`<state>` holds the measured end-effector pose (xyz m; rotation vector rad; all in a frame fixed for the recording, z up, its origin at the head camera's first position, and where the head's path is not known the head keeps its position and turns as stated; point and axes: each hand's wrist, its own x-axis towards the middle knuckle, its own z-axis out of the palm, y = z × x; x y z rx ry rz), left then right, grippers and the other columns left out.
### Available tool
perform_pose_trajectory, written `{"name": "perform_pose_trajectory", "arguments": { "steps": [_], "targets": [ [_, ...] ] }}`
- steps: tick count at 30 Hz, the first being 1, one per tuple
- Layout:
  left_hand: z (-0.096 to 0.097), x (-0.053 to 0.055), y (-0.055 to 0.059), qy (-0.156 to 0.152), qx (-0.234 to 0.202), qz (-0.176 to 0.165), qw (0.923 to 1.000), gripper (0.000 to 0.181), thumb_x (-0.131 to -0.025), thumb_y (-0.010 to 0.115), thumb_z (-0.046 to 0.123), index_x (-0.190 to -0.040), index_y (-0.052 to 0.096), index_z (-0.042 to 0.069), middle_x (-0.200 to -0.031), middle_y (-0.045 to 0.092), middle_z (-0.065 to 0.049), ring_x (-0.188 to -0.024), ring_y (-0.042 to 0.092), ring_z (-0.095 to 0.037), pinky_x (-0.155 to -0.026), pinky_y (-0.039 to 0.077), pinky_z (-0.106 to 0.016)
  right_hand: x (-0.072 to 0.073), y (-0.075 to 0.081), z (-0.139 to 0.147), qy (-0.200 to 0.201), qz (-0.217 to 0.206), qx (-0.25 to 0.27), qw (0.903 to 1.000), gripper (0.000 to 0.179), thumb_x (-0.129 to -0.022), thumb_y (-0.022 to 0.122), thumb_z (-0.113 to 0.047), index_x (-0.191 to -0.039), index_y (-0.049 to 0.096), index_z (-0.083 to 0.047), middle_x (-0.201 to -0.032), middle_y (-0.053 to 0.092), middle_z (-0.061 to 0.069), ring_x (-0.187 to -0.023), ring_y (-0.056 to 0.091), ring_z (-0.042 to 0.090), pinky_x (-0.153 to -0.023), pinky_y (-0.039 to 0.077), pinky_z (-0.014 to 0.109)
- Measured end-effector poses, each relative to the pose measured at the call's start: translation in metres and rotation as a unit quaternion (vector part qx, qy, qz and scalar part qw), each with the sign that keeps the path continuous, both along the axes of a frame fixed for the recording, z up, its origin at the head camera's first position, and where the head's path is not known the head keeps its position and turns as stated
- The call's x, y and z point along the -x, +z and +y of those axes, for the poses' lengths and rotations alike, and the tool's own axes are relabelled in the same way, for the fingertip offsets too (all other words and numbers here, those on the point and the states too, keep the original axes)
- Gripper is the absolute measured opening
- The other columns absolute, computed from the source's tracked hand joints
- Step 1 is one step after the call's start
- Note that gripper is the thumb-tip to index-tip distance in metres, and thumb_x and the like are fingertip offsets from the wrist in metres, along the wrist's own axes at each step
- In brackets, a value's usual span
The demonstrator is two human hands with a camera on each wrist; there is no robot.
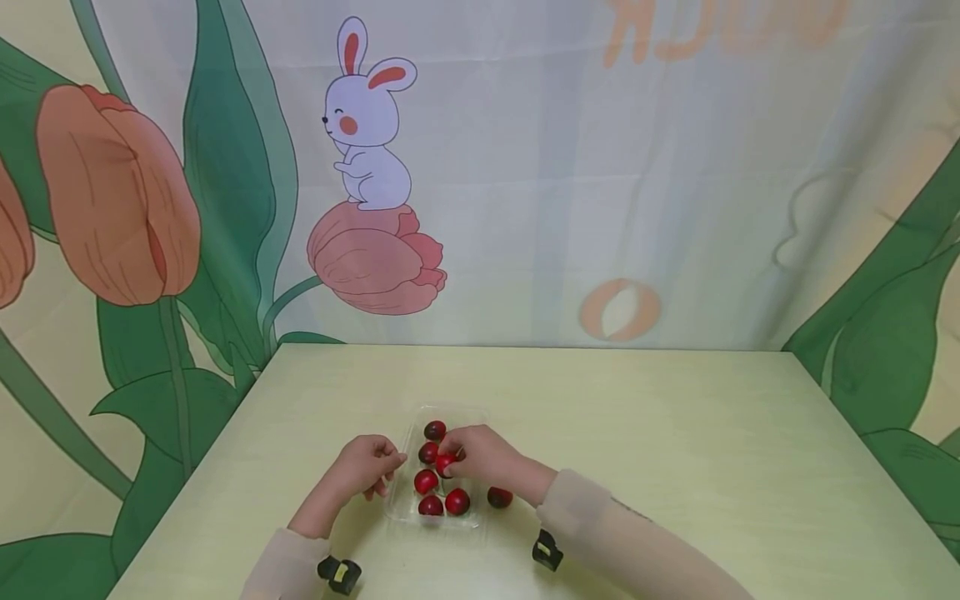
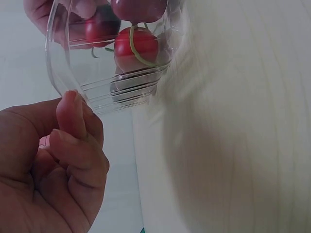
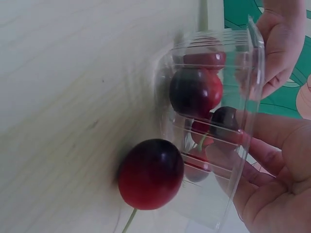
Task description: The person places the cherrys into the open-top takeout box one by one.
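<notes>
A clear plastic box with several dark red cherries in it stands on the table. At its left side, my left hand pinches the rim between thumb and finger; the left wrist view shows the fingertips at that rim. My right hand reaches over the right wall and pinches a cherry inside the box. In the right wrist view this cherry shows through the clear wall, partly covered by the fingers. Some cherries have green stems.
One loose cherry lies on the table just right of the box, below the right wrist. The pale table reaches back to a printed curtain with a rabbit and tulips. Black wrist straps sit on both wrists.
</notes>
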<state>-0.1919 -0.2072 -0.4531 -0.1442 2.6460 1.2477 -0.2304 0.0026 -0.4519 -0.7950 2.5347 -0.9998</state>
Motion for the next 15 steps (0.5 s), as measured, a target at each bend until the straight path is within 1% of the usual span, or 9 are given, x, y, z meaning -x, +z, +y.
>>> {"name": "perform_pose_trajectory", "arguments": {
  "steps": [9,15],
  "targets": [
    [-0.0007,0.0006,-0.0020,-0.005,0.001,0.007,1.0000,0.017,-0.101,0.062,0.015,-0.091,0.063,0.001,-0.072,0.058,-0.004,-0.050,0.053,-0.011,-0.047,0.042,-0.020,-0.0002,-0.0037,-0.0057,-0.006,0.020,-0.041,0.9989,0.012,-0.090,0.076,-0.008,-0.102,0.073,-0.008,-0.088,0.070,0.000,-0.077,0.053,0.010,-0.073,0.047,0.020],
    [-0.0015,0.0013,-0.0038,-0.004,0.003,0.006,1.0000,0.017,-0.101,0.062,0.015,-0.092,0.063,0.000,-0.072,0.059,-0.005,-0.051,0.053,-0.012,-0.047,0.043,-0.021,-0.0009,-0.0060,-0.0085,-0.009,0.027,-0.056,0.9980,0.011,-0.090,0.076,-0.008,-0.101,0.073,-0.008,-0.088,0.069,-0.001,-0.076,0.053,0.009,-0.073,0.046,0.020]
  ]
}}
